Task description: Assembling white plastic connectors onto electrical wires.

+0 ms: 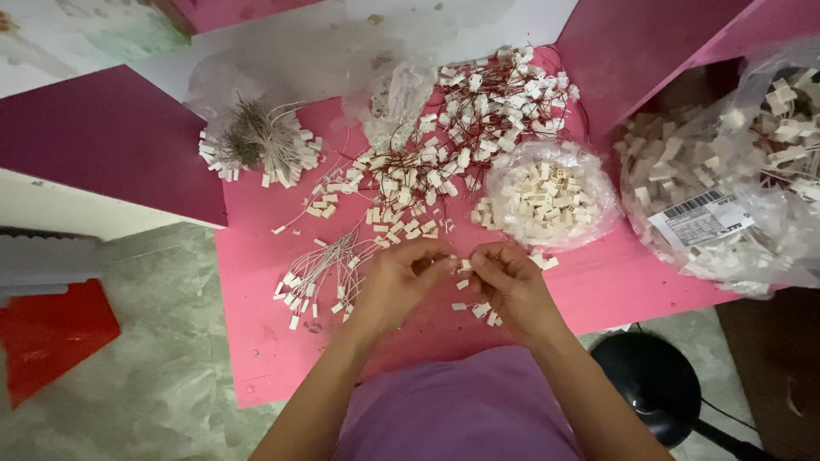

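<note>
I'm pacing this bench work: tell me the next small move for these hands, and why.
Probably press the small white connector together between the left hand and right hand: both sets of fingertips meet on it above the pink table, with loose housings waiting nearby in the open bag.

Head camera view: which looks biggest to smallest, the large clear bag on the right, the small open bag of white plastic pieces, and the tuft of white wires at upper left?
1. Large clear bag, biggest by far.
2. Small open bag of white pieces.
3. Tuft of white wires, close to the small bag in spread, so that order is unsure.
</note>
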